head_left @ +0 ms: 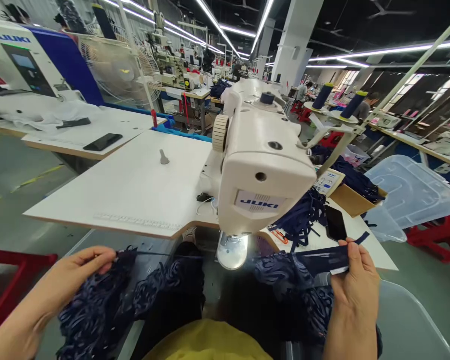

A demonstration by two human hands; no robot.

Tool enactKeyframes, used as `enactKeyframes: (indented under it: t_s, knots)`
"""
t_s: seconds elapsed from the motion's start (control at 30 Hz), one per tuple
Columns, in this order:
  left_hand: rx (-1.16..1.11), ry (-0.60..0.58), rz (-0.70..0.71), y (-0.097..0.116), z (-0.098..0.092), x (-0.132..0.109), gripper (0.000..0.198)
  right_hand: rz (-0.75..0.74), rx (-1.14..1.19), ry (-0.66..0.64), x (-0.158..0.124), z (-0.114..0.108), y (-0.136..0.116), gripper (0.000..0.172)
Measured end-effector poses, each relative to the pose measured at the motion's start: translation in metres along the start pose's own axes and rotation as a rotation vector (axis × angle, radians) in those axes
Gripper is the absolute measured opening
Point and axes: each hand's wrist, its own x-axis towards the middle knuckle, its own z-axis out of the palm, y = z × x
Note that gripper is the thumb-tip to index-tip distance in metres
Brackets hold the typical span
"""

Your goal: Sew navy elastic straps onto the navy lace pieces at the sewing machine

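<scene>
My left hand (pixel 87 264) is closed in a pinch on the end of dark navy fabric. Ruffled navy fabric (pixel 93 310) with a swirl pattern hangs below it. On the other side my right hand (pixel 356 280) pinches a flat navy fabric strip (pixel 318 259), and a small white piece, perhaps a label, shows under the fingers. More swirled navy fabric (pixel 285 270) hangs below that strip. A narrow band runs between the two sides, past the lit sewing arm (pixel 232 250) of a white JUKI sewing machine (pixel 262 165). Whether the band touches that arm is hard to tell.
Cut navy strips (pixel 303 215), orange-handled snips (pixel 279 236) and a black phone (pixel 336 222) lie right of the machine. A grey tool (pixel 164 157) lies on the white table (pixel 135 185). A red stool (pixel 15 280) stands left, a clear plastic bin (pixel 408 195) right.
</scene>
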Motion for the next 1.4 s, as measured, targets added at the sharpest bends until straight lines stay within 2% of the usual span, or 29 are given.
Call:
enactKeyframes:
  t_s: [0.03,0.07,0.13,0.2,0.3,0.4,0.43,0.47,0.53,0.63,0.7,0.77,0.87,0.93,0.97,1.07,1.2,1.3,1.4]
  knots:
    - [-0.241,0.076,-0.049,0.007,0.000,0.003,0.050,0.019,0.003,-0.012,-0.005,0.003,-0.001,0.027]
    - [-0.385,0.129,-0.060,0.014,0.001,0.004,0.045,0.036,-0.005,-0.038,-0.012,0.006,-0.001,0.027]
    - [-0.514,0.218,-0.028,0.030,0.008,0.006,0.037,0.031,-0.079,-0.120,-0.030,0.012,0.000,0.025]
    - [-0.576,0.229,0.016,0.051,0.021,0.001,0.030,-0.028,-0.265,-0.255,-0.052,0.018,0.002,0.021]
    - [-0.618,0.028,0.059,0.087,0.053,-0.022,0.021,-0.158,-0.586,-0.572,-0.088,0.032,0.005,0.014]
    - [-0.581,-0.321,0.087,0.123,0.093,-0.055,0.031,-0.342,-0.711,-0.866,-0.117,0.046,0.006,0.011]
    - [-0.539,-0.482,0.127,0.132,0.106,-0.066,0.032,-0.421,-0.719,-0.922,-0.124,0.050,0.007,0.012]
    - [-0.473,-0.578,0.168,0.139,0.116,-0.075,0.032,-0.503,-0.719,-0.959,-0.129,0.054,0.008,0.013]
    - [-0.371,-0.636,0.233,0.148,0.130,-0.087,0.032,-0.653,-0.726,-0.988,-0.137,0.058,0.010,0.014]
    - [-0.245,-0.602,0.309,0.150,0.137,-0.093,0.032,-0.830,-0.776,-0.969,-0.142,0.059,0.015,0.015]
    - [-0.132,-0.539,0.412,0.148,0.137,-0.094,0.029,-0.925,-0.814,-0.939,-0.144,0.058,0.017,0.016]
    - [0.022,-0.417,0.584,0.145,0.136,-0.094,0.025,-0.999,-0.862,-0.908,-0.146,0.058,0.017,0.016]
    - [0.294,-0.152,0.900,0.141,0.137,-0.093,0.020,-1.046,-0.930,-0.873,-0.148,0.059,0.016,0.016]
    - [0.432,-0.014,1.036,0.141,0.136,-0.093,0.023,-1.034,-0.925,-0.860,-0.148,0.061,0.015,0.018]
    - [0.467,0.019,1.070,0.141,0.136,-0.093,0.025,-1.016,-0.906,-0.865,-0.148,0.061,0.015,0.020]
    - [0.427,-0.015,1.083,0.144,0.133,-0.092,0.026,-0.933,-0.838,-0.919,-0.146,0.060,0.014,0.023]
    - [0.332,-0.127,1.064,0.146,0.130,-0.093,0.026,-0.799,-0.812,-1.012,-0.141,0.059,0.010,0.015]
    - [0.424,-0.067,1.114,0.145,0.131,-0.097,0.028,-0.690,-0.843,-1.037,-0.141,0.062,0.009,0.020]
    - [0.562,0.041,1.188,0.147,0.133,-0.101,0.029,-0.688,-0.876,-0.959,-0.144,0.066,0.011,0.028]
